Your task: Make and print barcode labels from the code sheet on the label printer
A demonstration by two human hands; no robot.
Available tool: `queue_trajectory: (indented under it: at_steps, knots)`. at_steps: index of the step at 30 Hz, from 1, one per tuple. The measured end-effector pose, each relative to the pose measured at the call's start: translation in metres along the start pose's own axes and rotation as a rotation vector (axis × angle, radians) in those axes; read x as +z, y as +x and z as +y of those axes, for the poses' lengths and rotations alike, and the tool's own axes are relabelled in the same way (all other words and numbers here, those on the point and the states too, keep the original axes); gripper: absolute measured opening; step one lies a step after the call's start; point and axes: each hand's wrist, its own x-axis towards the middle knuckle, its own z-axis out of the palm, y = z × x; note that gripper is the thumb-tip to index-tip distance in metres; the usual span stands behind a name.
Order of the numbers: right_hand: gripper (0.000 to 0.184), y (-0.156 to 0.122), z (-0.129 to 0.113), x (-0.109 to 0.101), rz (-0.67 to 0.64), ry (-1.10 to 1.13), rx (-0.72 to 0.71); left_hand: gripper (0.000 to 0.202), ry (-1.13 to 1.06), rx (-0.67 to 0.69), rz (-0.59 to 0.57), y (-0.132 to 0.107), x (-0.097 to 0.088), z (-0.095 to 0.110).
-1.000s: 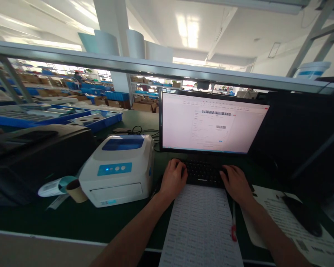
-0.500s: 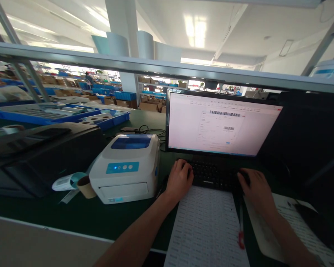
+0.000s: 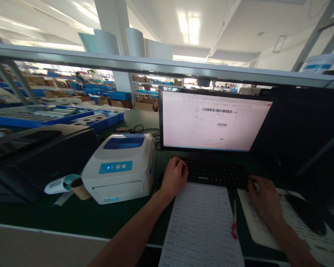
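My left hand [image 3: 174, 175] rests at the left end of the black keyboard [image 3: 211, 173], fingers bent over the keys and holding nothing. Just past the keyboard's right end, my right hand [image 3: 265, 200] curls over a computer mouse [image 3: 256, 187], which is mostly hidden under the fingers. Behind the keyboard a monitor [image 3: 211, 126] displays a white page with two barcodes. A printed sheet [image 3: 202, 226] full of small text rows lies in front of the keyboard. Beside it is a thin tool with a red end [image 3: 234, 230].
A white label printer [image 3: 119, 167] with a lit blue light stands left of my left arm. Next to it are a cardboard tube [image 3: 80, 188] and a large black machine [image 3: 41, 163]. Blue trays [image 3: 108, 120] hold rolls behind. A black oval object [image 3: 306, 213] lies on papers at right.
My right hand has moved right and slightly down, away from the keyboard's right end. My left hand stays on the keys. The view has turned slightly right.
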Motion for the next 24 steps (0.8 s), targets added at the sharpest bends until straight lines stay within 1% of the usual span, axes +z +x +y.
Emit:
queue_trajectory:
  at_steps: [12, 17, 19, 21, 23, 24]
  knots:
    - [0.035, -0.004, 0.005, 0.003, -0.008, -0.05, -0.048, 0.018, -0.019, 0.006, 0.011, -0.001, -0.003, 0.003]
    - [0.036, -0.003, -0.002, 0.001, -0.028, -0.026, -0.035, 0.019, -0.025, 0.003, 0.019, -0.002, -0.002, 0.002]
    - [0.036, -0.001, -0.008, -0.005, -0.013, -0.004, -0.01, 0.019, -0.029, 0.005, 0.016, -0.002, -0.002, 0.002]
    - [0.035, 0.003, -0.01, -0.015, 0.029, 0.018, 0.034, 0.018, -0.028, 0.005, 0.012, -0.001, -0.003, 0.002]
    - [0.036, 0.006, -0.004, -0.029, 0.079, 0.017, 0.086, 0.019, -0.026, 0.001, 0.01, -0.001, -0.003, 0.002]
    - [0.037, 0.008, 0.004, -0.037, 0.106, 0.0, 0.116, 0.019, -0.026, -0.002, 0.01, -0.001, -0.003, 0.002]
